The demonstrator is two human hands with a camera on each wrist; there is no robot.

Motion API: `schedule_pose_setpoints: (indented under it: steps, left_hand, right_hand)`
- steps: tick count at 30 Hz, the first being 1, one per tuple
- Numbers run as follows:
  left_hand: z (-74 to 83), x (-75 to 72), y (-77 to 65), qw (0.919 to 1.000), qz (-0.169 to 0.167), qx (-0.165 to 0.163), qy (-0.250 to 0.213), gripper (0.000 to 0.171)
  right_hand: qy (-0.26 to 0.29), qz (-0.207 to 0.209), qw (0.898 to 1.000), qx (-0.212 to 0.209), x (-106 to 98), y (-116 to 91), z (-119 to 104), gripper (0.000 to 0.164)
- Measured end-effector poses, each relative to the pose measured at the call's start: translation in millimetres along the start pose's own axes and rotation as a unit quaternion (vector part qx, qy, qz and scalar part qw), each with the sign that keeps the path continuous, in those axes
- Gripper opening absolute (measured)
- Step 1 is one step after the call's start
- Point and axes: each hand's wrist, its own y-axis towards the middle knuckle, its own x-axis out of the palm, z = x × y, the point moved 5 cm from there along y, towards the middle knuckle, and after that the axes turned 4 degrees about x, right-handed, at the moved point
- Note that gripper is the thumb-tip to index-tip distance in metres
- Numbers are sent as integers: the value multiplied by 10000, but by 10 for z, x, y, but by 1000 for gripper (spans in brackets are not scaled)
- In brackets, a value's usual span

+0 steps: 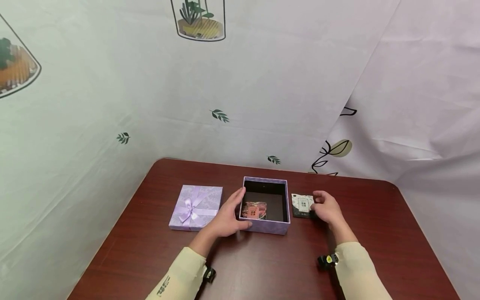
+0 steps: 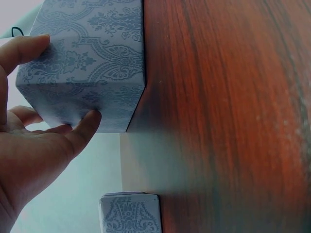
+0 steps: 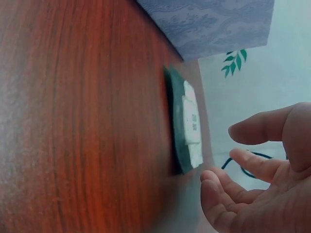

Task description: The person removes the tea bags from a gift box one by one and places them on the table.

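A purple patterned gift box [image 1: 268, 227] stands uncovered on the table, its inside dark. My left hand [image 1: 226, 217] holds its front left corner, thumb on the front wall and fingers along the left side; in the left wrist view the fingertips press the patterned walls [image 2: 97, 53]. Inside the box, at its front left, lies a reddish square packet [image 1: 255, 210]. To the right of the box a flat packet [image 1: 301, 204], white and dark green, lies on the table. Over its right edge, my right hand [image 1: 327, 208] has loosely bent fingers, with nothing between them in the right wrist view.
Left of the box lies the purple lid [image 1: 204, 202] with a ribbon bow. The reddish-brown table [image 1: 262, 266] has rounded far corners. Behind it hangs a pale cloth [image 1: 262, 104] printed with leaves and jars.
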Motion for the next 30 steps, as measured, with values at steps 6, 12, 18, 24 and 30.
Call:
schedule_pose_setpoints:
  steps: [6, 12, 18, 24, 30]
  left_hand:
    - [4, -2, -3, 10000, -3, 7, -44, 105]
    - [13, -7, 0, 10000, -19, -9, -5, 105]
    - [21, -8, 6, 10000, -39, -17, 35, 104]
    - [19, -7, 10, 10000, -35, -9, 64, 105]
    - [16, -8, 2, 10000, -34, -16, 72, 105]
  right_hand:
    - [-10, 128, 9998, -172, -23, -26, -97, 53]
    - [153, 136, 9992, -334, -33, -95, -254, 53]
    - [256, 149, 9981, -537, -49, -158, -372, 52]
    - [287, 173, 9973, -647, -51, -197, -427, 52]
    - [323, 229, 9954, -872, -45, -243, -515, 52]
